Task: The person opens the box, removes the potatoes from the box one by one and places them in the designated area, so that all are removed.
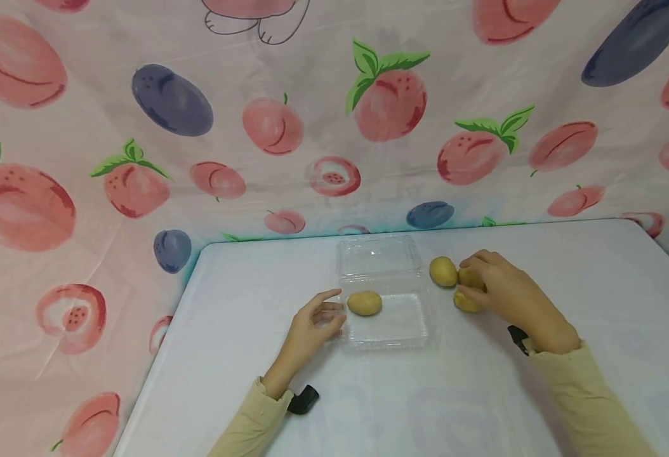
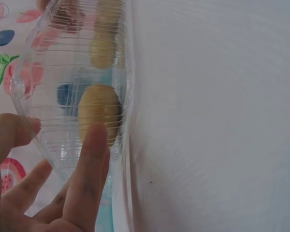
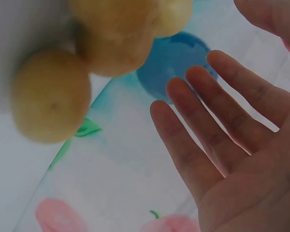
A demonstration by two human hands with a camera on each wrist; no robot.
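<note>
A clear plastic clamshell box lies open on the table, its lid folded back to the far side. One potato sits inside, near the box's left wall. My left hand is at that wall, its extended fingers against the outside in the left wrist view. Right of the box, my right hand reaches over a cluster of potatoes: one at the left, one partly hidden behind the fingers, and a nearer one. The right wrist view shows those fingers straight and spread, nothing gripped.
The white table ends at a back edge against a fruit-patterned cloth. Black straps are on both wrists, over beige sleeves.
</note>
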